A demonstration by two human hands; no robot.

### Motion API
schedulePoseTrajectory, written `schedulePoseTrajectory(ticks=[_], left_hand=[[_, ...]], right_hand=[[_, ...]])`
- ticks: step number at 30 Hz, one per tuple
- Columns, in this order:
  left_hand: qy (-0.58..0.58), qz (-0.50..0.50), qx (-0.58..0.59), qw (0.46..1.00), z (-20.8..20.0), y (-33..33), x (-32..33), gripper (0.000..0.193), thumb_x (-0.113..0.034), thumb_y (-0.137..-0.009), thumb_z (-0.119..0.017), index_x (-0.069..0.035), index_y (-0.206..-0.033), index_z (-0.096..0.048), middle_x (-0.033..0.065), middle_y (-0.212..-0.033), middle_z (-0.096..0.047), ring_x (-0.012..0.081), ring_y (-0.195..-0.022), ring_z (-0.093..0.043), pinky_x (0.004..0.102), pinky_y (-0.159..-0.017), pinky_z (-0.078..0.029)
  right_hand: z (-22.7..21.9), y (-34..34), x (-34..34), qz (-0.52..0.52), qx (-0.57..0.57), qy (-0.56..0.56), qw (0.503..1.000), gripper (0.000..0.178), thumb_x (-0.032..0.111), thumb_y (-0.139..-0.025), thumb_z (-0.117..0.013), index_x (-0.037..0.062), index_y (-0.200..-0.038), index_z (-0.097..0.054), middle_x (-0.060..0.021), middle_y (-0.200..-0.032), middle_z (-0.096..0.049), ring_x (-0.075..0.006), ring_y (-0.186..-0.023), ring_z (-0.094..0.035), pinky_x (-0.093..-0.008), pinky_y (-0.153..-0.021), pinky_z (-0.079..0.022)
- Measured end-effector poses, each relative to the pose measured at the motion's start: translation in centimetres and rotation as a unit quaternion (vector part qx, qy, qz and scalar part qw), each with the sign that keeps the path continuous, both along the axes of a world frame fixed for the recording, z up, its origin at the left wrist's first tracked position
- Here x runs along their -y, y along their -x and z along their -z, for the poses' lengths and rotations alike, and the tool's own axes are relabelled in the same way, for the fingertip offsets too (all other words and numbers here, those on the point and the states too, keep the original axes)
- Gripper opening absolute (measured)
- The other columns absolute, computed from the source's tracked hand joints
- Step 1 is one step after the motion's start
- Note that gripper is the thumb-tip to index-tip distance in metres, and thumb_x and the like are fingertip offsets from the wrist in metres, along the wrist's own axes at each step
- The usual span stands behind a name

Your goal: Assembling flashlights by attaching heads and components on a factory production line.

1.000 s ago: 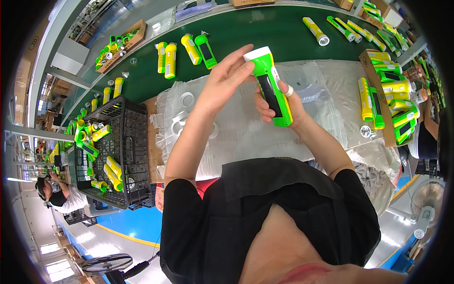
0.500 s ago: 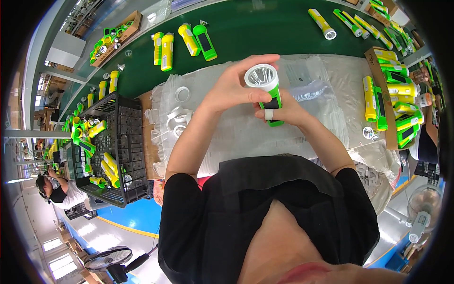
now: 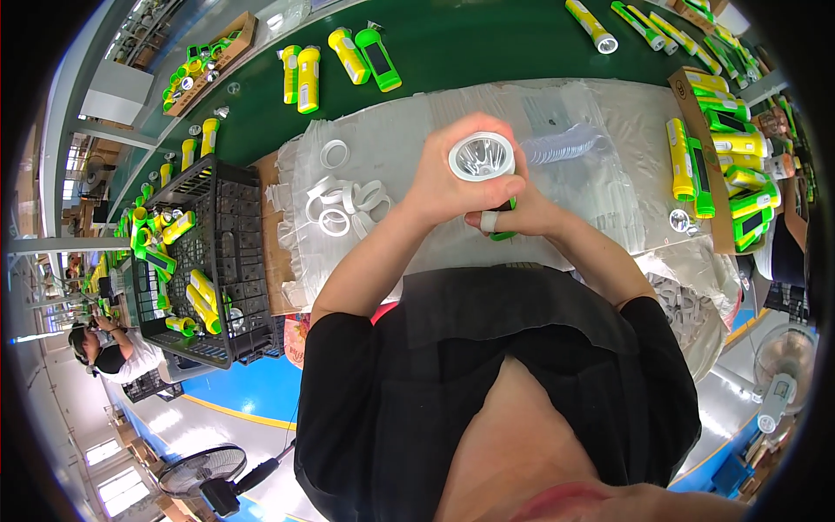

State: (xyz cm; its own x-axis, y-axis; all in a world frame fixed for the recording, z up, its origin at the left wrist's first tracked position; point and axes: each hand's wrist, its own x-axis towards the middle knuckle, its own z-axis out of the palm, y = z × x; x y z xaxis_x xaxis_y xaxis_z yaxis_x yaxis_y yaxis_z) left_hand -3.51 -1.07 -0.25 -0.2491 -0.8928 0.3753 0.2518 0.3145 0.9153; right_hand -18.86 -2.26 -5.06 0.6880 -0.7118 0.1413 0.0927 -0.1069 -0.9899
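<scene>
Both hands hold one green flashlight point(image 3: 483, 158), its white-rimmed head and shiny reflector facing up. My left hand point(image 3: 439, 178) wraps around the white head ring, thumb across its near side. My right hand point(image 3: 532, 209) is closed around the lower body, with a white band on one finger. Most of the green body is hidden by the fingers. To the left on the plastic-covered work surface point(image 3: 417, 235) lie several loose white rings point(image 3: 333, 222), with a single white ring point(image 3: 334, 154) beyond them. Behind my right hand is a row of stacked clear round lenses point(image 3: 565, 145).
At left stands a black crate point(image 3: 239, 278) with yellow and green flashlights. A cardboard box point(image 3: 696, 165) of flashlights is at right, with two flashlights point(image 3: 681, 161) beside it. More flashlights point(image 3: 308, 80) lie on the green belt point(image 3: 487, 52). A bag of white rings point(image 3: 678, 304) sits near right.
My left hand has shifted from a fingertip hold to wrapping around the flashlight's head. The flashlight is now more upright, its reflector facing more toward me.
</scene>
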Motion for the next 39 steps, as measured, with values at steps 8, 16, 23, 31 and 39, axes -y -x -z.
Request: schedulePoseTrajectory(ticks=[8,16,23,31,39], left_hand=[[0.024,0.03,-0.028,0.999,-0.7,-0.6,0.9,0.037,-0.011,-0.07,-0.081,-0.005,-0.099,-0.059,0.0068,-0.086,-0.068,0.0133,-0.079,-0.064,0.0291,-0.071,-0.052],[0.28,-0.214,0.366,0.861,-0.2,-5.3,7.7,0.081,-0.032,-0.059,-0.09,-0.009,-0.128,-0.054,0.0144,-0.129,-0.054,0.0315,-0.115,-0.056,0.0388,-0.094,-0.047],[0.003,-0.28,0.651,0.705,7.6,-13.5,13.7,0.05,-0.049,-0.083,-0.068,-0.027,-0.127,-0.058,0.0161,-0.079,-0.061,0.0323,-0.077,-0.064,0.0408,-0.067,-0.051],[-0.018,-0.173,0.4,0.9,5.9,-8.9,11.3,0.034,-0.026,-0.085,-0.072,-0.018,-0.117,-0.062,0.011,-0.08,-0.058,0.0247,-0.073,-0.061,0.0347,-0.065,-0.049],[0.007,-0.002,0.444,0.896,2.2,-1.7,0.0,0.033,-0.024,-0.084,-0.073,-0.021,-0.116,-0.063,0.0146,-0.09,-0.062,0.0261,-0.076,-0.065,0.0341,-0.064,-0.051]], right_hand=[[-1.3,-0.3,2.9,-0.183,-0.078,-0.118,0.973,0.057,0.02,-0.074,-0.078,0.0066,-0.119,-0.046,-0.0057,-0.094,-0.06,-0.015,-0.075,-0.062,-0.0313,-0.064,-0.051],[-2.9,-0.6,19.2,0.003,-0.158,0.54,0.827,0.047,0.011,-0.065,-0.079,0.0135,-0.109,-0.065,-0.0054,-0.111,-0.067,-0.0271,-0.102,-0.063,-0.0357,-0.085,-0.054],[1.9,8.7,35.8,0.187,-0.455,0.529,0.692,0.058,-0.009,-0.078,-0.055,0.0148,-0.13,-0.054,-0.0049,-0.139,-0.052,-0.0285,-0.128,-0.048,-0.0366,-0.104,-0.045],[1.2,3.9,24.1,0.215,-0.194,0.283,0.914,0.033,0.03,-0.088,-0.069,0.0009,-0.104,-0.065,-0.0129,-0.08,-0.067,-0.0216,-0.07,-0.065,-0.0318,-0.067,-0.053],[-0.3,1.2,7.0,0.122,0.124,-0.314,0.933,0.039,0.024,-0.089,-0.061,0.0026,-0.122,-0.053,-0.0084,-0.099,-0.061,-0.0184,-0.087,-0.061,-0.0316,-0.075,-0.052]])
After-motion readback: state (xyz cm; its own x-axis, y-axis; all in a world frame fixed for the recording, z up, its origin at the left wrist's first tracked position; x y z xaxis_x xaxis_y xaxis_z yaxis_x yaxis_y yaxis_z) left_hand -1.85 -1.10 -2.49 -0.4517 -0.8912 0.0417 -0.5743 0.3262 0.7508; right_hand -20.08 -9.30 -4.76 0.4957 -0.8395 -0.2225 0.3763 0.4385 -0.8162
